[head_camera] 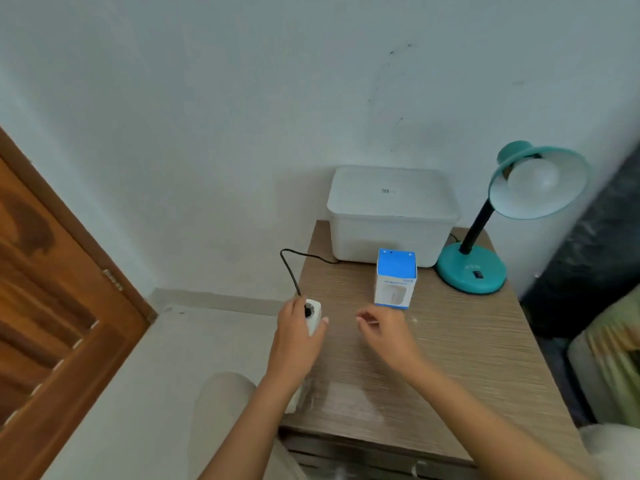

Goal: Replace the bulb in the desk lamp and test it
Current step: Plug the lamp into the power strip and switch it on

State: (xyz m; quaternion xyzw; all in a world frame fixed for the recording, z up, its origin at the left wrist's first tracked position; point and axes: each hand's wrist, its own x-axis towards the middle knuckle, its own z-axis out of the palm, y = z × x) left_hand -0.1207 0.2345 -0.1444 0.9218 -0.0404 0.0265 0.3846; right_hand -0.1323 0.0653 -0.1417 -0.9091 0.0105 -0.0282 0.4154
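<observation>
A teal desk lamp (471, 268) stands at the far right of the wooden table (450, 358), its shade tilted toward me with a white bulb (533, 176) seated inside, unlit. The lamp's black cord (289, 268) loops off the table's left edge to a black plug in a white socket block (313, 317). My left hand (296, 329) grips that block at the table's left edge. My right hand (384, 329) hovers over the table, fingers loosely curled, holding nothing I can see. A blue and white carton (395, 278) stands upright just beyond my right hand.
A white lidded plastic box (391, 216) sits against the wall behind the carton. A brown wooden door (52, 306) is at the left. Dark fabric and a greenish cushion (609, 358) lie to the right of the table. Drawers front the table below.
</observation>
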